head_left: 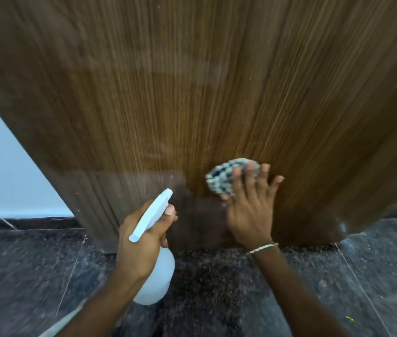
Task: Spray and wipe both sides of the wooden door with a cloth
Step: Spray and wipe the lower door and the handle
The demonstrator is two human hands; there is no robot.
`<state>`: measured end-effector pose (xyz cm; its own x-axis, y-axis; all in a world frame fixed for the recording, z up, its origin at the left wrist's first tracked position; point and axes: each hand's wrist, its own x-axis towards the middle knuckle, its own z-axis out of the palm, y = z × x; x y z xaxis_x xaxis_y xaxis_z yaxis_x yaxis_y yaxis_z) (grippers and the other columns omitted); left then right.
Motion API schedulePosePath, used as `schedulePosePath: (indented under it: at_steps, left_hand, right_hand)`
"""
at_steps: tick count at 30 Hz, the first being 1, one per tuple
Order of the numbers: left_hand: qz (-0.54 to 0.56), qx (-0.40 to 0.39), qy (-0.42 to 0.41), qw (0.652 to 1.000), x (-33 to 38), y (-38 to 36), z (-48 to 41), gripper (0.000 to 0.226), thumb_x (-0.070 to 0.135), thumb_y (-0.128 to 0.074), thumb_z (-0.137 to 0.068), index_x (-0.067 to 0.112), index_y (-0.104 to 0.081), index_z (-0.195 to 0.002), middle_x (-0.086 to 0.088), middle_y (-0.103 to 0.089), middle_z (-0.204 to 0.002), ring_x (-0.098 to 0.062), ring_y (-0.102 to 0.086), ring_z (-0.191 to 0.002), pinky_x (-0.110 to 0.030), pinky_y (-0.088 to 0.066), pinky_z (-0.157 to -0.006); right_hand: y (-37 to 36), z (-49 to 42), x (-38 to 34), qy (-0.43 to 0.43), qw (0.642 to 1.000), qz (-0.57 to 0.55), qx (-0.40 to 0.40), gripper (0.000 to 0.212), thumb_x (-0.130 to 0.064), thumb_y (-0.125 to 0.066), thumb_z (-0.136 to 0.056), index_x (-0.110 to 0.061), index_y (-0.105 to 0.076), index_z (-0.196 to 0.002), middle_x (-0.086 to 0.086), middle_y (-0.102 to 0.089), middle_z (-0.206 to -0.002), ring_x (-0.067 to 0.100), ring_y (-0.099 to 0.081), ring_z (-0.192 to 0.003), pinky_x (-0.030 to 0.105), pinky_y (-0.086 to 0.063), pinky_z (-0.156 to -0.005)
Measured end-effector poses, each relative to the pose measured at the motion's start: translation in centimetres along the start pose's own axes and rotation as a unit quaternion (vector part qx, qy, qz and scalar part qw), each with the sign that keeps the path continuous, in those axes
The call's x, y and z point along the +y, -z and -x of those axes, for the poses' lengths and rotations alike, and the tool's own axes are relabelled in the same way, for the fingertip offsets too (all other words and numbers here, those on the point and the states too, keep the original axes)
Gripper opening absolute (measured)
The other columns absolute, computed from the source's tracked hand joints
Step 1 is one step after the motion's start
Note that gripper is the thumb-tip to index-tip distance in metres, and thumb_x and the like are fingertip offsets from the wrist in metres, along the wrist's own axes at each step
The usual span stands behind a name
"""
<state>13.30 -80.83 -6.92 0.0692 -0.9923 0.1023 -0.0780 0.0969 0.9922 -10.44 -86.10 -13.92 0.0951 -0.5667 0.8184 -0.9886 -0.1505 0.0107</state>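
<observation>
While the left hand (141, 237) grips a spray bottle (154, 278), the right hand (251, 205) presses a cloth (224, 176) flat-fingered against the door (192, 93); palm covers the cloth's lower part

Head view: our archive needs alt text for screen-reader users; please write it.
A right hand presses a patterned cloth against the lower part of a wooden door, while the left hand grips a white spray bottle aimed at it. Dark speckled floor tiles lie below.

No writing, label, brand or number can be read; nothing legible is seen on the spray bottle (155, 276), the wooden door (192, 93) or the cloth (221, 177).
</observation>
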Motion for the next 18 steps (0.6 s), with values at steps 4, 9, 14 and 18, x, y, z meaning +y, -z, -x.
schedulePosePath:
  at_steps: [4,9,14,18]
  left_hand:
    - [0.001,0.009,0.004,1.0,0.7,0.8,0.0,0.015,0.03,-0.067,-0.084,0.017,-0.073,-0.089,-0.002,-0.074,-0.077,-0.02,-0.057,-0.046,-0.029,-0.052,-0.049]
    - [-0.009,0.015,-0.014,1.0,1.3,1.8,0.6,0.027,0.036,-0.066,-0.079,0.011,-0.073,-0.086,-0.01,-0.068,-0.065,-0.03,-0.057,-0.048,-0.031,-0.049,-0.046]
    - [-0.001,0.052,0.014,0.999,1.2,3.3,0.3,0.021,0.023,-0.07,-0.087,0.009,-0.07,-0.071,-0.022,-0.059,-0.059,-0.038,-0.051,-0.048,-0.033,-0.046,-0.046]
    - [0.005,0.074,0.012,0.997,1.3,4.0,0.1,0.005,0.02,-0.071,-0.086,0.016,-0.074,-0.087,-0.006,-0.072,-0.068,-0.043,-0.053,-0.048,-0.029,-0.046,-0.04]
  right_hand:
    - [2.0,0.8,4.2,-0.175,0.983,-0.062,-0.009,0.069,-0.046,-0.022,-0.109,-0.023,0.016,-0.162,0.001,0.023,-0.169,0.033,0.018,-0.156,0.061,0.007,-0.125]
    - [2.0,-0.8,0.8,-0.302,0.936,-0.172,0.061,0.07,-0.031,-0.031,-0.108,-0.005,0.006,-0.162,0.021,0.012,-0.169,0.047,0.015,-0.154,0.046,0.012,-0.127]
    - [0.8,-2.0,-3.7,-0.234,0.96,-0.146,0.054,0.066,-0.043,-0.021,-0.111,-0.02,0.012,-0.163,0.007,0.019,-0.171,0.048,0.014,-0.154,0.059,0.006,-0.126]
    - [-0.6,-3.7,-10.3,-0.061,0.992,-0.113,0.004,0.064,-0.04,-0.03,-0.11,-0.031,0.001,-0.165,-0.003,0.014,-0.172,0.042,0.016,-0.155,0.061,0.006,-0.124]
